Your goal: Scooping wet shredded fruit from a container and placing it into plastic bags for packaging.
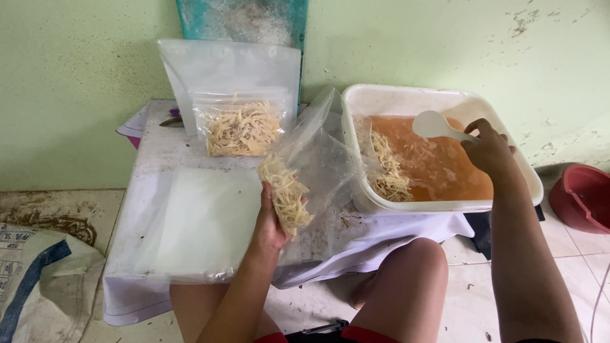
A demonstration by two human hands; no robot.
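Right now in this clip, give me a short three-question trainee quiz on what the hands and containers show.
1. True or false: the left hand holds a clear bag with pale shredded strips in it.
2. What does the right hand hold? A) white spoon B) knife C) red bucket
3. Fill in: the white tub holds shreds in an ______-coloured liquid.

Key
1. True; the bag is held open toward the tub.
2. A, the white spoon, held over the liquid.
3. Orange. A second filled bag stands behind on the table.
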